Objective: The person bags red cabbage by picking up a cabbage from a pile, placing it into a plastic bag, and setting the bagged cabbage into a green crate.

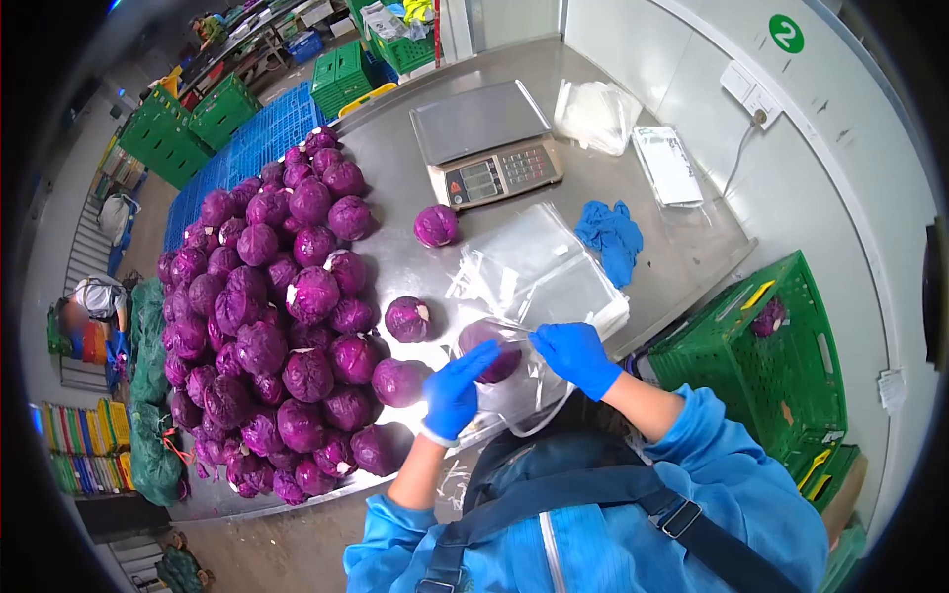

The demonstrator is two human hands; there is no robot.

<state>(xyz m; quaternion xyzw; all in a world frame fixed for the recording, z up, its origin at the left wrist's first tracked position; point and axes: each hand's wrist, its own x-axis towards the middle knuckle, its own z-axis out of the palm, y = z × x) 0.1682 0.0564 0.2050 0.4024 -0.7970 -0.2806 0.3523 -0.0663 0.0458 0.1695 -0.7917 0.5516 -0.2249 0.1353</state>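
Observation:
A red cabbage (pixel 501 362) sits in a clear plastic bag (pixel 529 393) at the table's front edge, between my two blue-gloved hands. My left hand (pixel 454 396) has its fingers stretched out along the left side of this cabbage. At the upper right of the cabbage, my right hand (pixel 573 358) has its fingers pinched together on the bag's edge. A stack of clear plastic bags (pixel 554 272) lies just beyond. Loose cabbages lie close by: one purple head (pixel 398 382) beside my left hand and another with a pale stem (pixel 407 319) behind it.
A large heap of red cabbages (pixel 262 336) covers the left of the metal table (pixel 390 133). Farther back stand a scale (pixel 494 163) and more bags (pixel 597 116). A crumpled blue glove (pixel 610 240) lies right. A green crate (pixel 761 366) stands by the wall. Another person (pixel 99 299) is far left.

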